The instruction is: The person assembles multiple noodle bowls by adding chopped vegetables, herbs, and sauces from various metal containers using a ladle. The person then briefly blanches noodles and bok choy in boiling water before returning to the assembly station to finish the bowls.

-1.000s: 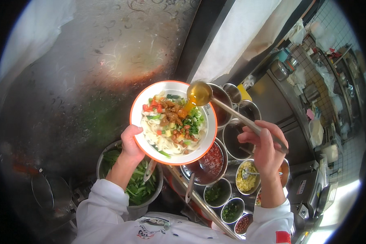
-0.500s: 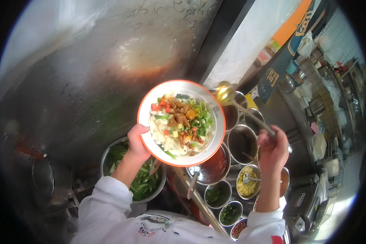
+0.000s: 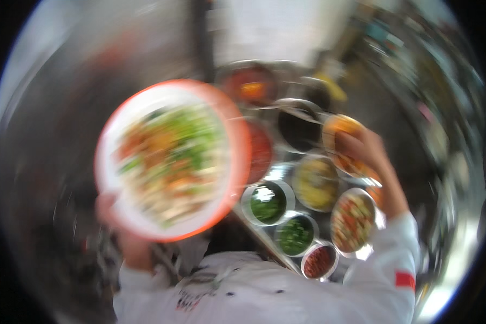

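My left hand (image 3: 112,213), smeared by motion, holds a white bowl (image 3: 109,146) with an orange rim by its lower left side. In the bowl lie pale noodles (image 3: 164,208) topped with chopped greens, red bits and brown pieces, all blurred. On the right, my right hand (image 3: 366,148) reaches down at a round metal container (image 3: 329,154) of orange food pieces. Its fingertips are lost against that food, and whether they pinch any of it cannot be made out. No ladle shows in this hand.
Several metal containers stand nearby: dark sauce (image 3: 298,128), yellow food (image 3: 316,183), chopped greens (image 3: 267,208), more greens (image 3: 295,236), mixed diced food (image 3: 353,221) and reddish-brown nuts (image 3: 319,261). A red sauce pot (image 3: 259,151) is partly behind the bowl.
The bowl has moved left and appears larger. My right hand has left the ladle and come to the orange food container. The view has turned toward the containers and blurred.
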